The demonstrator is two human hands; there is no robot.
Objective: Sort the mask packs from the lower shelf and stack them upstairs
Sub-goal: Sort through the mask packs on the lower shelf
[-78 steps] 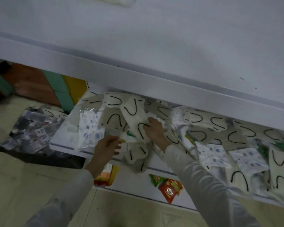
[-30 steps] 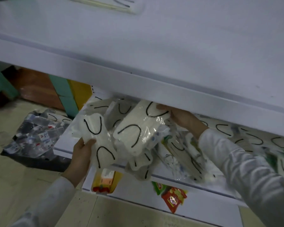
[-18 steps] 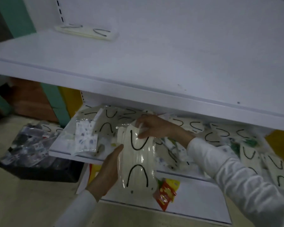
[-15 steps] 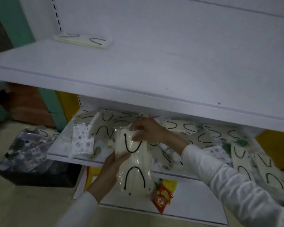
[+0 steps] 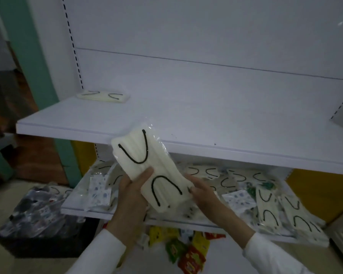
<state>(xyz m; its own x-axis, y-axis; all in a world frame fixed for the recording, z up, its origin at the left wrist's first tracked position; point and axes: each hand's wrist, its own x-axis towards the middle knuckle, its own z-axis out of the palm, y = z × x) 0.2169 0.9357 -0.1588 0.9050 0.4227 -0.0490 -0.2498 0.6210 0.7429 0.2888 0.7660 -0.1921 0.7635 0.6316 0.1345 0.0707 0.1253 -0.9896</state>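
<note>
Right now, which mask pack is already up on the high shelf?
The white pack lying alone in the upper shelf's back left corner. The held pack is in mid-air; the rest crowd the lower shelf.

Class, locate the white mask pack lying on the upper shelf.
In the head view, the flat white mask pack lies at the back left corner of the white upper shelf.

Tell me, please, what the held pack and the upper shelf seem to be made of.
The pack is clear glossy plastic film, by its glints and crinkled top edge; the pleated off-white masks inside look like nonwoven fabric. The upper shelf is smooth matte white, probably painted metal, though the look leaves that open.
</note>
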